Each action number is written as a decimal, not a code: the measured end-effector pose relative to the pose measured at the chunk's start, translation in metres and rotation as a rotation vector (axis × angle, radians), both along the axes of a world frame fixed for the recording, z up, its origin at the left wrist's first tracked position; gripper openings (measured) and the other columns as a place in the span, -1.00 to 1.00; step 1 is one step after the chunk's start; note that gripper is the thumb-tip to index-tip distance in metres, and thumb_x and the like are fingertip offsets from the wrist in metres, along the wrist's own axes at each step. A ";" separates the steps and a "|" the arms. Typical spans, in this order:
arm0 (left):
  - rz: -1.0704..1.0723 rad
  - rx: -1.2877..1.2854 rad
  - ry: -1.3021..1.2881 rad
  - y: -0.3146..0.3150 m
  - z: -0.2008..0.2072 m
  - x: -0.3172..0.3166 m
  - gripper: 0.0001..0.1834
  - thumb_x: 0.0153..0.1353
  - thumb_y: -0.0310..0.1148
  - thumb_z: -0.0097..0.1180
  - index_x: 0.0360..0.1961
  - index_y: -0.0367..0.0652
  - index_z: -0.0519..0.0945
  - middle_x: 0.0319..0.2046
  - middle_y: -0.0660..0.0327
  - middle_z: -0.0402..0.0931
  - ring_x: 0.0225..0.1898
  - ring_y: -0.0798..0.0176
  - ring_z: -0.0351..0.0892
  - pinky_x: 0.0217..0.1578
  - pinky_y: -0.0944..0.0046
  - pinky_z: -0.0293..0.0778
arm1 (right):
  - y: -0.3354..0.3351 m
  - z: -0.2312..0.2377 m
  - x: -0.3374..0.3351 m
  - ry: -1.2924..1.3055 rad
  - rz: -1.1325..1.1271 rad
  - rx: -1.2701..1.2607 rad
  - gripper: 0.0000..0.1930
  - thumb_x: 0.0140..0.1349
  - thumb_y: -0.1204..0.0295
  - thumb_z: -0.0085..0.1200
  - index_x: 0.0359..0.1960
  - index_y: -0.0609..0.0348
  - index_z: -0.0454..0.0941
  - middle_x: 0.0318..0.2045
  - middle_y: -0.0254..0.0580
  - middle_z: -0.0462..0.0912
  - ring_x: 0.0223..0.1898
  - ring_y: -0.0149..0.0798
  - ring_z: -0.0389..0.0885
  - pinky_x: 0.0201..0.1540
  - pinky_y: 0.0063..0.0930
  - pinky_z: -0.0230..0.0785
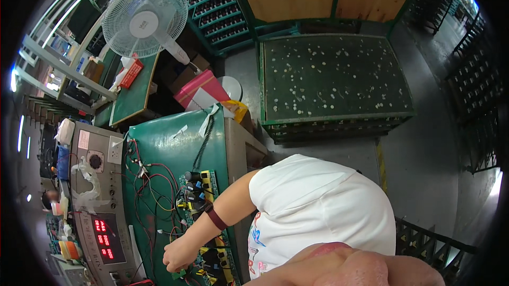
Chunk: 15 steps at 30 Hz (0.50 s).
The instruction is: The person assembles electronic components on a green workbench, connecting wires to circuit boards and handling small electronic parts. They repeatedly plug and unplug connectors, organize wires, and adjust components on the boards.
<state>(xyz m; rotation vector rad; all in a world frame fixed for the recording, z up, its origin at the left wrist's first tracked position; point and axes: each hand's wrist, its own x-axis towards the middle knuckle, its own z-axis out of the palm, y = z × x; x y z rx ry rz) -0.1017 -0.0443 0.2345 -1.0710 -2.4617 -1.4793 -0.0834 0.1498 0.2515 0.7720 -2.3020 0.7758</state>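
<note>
While I leaned over the green table (175,143), the grey test box (103,238) stood at its far left with its red readout turned up toward me, where I could glance at it without moving. Red and black wires (154,190) ran from that box across the table to the work, left slack so that they could reach the board. My left hand (177,257) rested low on the near end of the long circuit board (199,190), its fingers curled narrow and pointing down at the parts. I could not tell whether they pinched anything. The board lay flat along the table's right edge, close to my body, which kept it within easy reach. A dark band (216,217) sat on that wrist, probably there to guard the parts against static. My right hand was out of sight. Further right, well apart from the table, a stack of green crates (334,74) stood on the floor, its speckled top bare.
</note>
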 end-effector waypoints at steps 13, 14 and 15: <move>0.053 0.012 -0.056 -0.058 0.016 -0.005 -0.83 0.41 -0.38 0.12 -0.16 -0.31 0.59 -0.31 0.29 0.52 -0.29 0.40 0.45 -0.23 0.38 0.41 | -0.031 -0.003 0.007 -0.002 0.236 -0.117 -0.74 -0.01 0.47 0.24 -0.22 0.13 0.63 -0.34 -0.15 0.71 -0.24 -0.01 0.68 -0.23 -0.17 0.51; 0.100 0.006 -0.023 -0.057 0.007 -0.009 -0.82 0.37 -0.39 0.17 -0.14 -0.31 0.62 -0.26 0.26 0.59 -0.25 0.38 0.50 -0.19 0.36 0.45 | -0.033 -0.005 0.006 -0.029 0.245 -0.125 -0.74 -0.01 0.51 0.23 -0.21 0.13 0.63 -0.32 -0.14 0.70 -0.23 -0.03 0.68 -0.19 -0.18 0.52; 0.119 -0.017 -0.138 -0.056 0.011 -0.006 -0.81 0.34 -0.41 0.20 -0.12 -0.31 0.63 -0.21 0.22 0.63 -0.20 0.35 0.55 -0.13 0.33 0.48 | -0.032 0.002 0.011 -0.190 0.271 -0.178 -0.74 -0.01 0.54 0.22 -0.22 0.14 0.63 -0.30 -0.12 0.69 -0.19 0.00 0.67 -0.15 -0.16 0.53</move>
